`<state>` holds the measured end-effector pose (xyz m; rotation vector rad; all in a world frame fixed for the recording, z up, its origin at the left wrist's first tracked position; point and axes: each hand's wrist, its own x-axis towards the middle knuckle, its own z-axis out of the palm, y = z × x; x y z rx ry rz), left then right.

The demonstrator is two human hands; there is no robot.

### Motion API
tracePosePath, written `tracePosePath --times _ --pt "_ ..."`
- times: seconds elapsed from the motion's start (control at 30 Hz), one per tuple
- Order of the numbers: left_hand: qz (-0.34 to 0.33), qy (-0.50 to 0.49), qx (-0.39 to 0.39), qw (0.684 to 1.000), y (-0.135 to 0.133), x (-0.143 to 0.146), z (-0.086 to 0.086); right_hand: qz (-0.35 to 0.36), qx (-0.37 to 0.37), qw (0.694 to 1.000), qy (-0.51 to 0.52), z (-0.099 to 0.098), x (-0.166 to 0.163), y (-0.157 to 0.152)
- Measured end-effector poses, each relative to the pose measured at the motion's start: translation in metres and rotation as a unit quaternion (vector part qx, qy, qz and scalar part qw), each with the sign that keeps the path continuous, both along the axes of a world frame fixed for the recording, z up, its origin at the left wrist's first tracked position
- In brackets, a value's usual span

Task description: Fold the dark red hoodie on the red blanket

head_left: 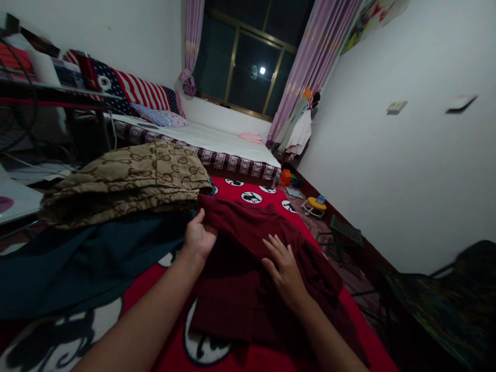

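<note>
A dark maroon long-sleeved top (pixel 240 279) lies spread on a red blanket with black-and-white round prints (pixel 251 197). My left hand (pixel 199 235) is closed on its upper left edge, thumb on top of the cloth. Over the middle right of the top, my right hand (pixel 282 268) is stretched flat with its fingers apart, touching or just above the fabric. Left of the top, a tan garment with a brown chain-like pattern (pixel 155 170) lies folded in a heap. Beneath it, a dark teal garment (pixel 89 263) spreads toward the left edge.
Beyond the blanket stands a low bed with a white sheet (pixel 217 137). At the left is a cluttered desk (pixel 89 93). Along the right wall are a green folding stool (pixel 344 232), a yellow baby seat (pixel 315 204) and a dark camouflage chair (pixel 434 299).
</note>
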<state>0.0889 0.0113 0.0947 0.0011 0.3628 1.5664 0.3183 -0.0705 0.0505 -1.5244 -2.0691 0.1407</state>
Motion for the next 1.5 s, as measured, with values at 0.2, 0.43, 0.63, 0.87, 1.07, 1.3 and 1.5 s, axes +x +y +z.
tracePosePath --times 0.2,0.43,0.63,0.87,1.07,1.3,1.5 --pt "0.081 0.119 0.121 0.982 0.007 -0.039 0.065 0.084 0.012 0.985 0.151 0.031 -0.051 0.014" --pt "0.058 0.338 0.201 0.918 0.027 -0.022 0.088 0.091 -0.165 0.842 0.505 -0.004 -0.107 0.050" --pt "-0.073 0.569 0.312 0.758 0.036 0.046 0.034 -0.001 -0.151 0.692 0.706 -0.012 -0.061 0.048" --pt "-0.059 0.772 0.299 0.557 0.030 0.046 -0.073 -0.085 -0.190 0.695 0.688 -0.030 0.002 0.057" --pt "-0.083 0.845 0.343 0.401 0.009 0.030 -0.084 -0.143 -0.185 0.645 0.728 -0.032 -0.006 0.063" --pt "-0.107 0.804 0.398 0.429 0.001 0.016 -0.076 -0.151 -0.140 0.713 0.670 -0.043 0.015 0.049" --pt "-0.118 0.787 0.445 0.410 -0.022 0.018 -0.074 -0.128 0.126 0.948 0.263 -0.015 0.015 0.034"
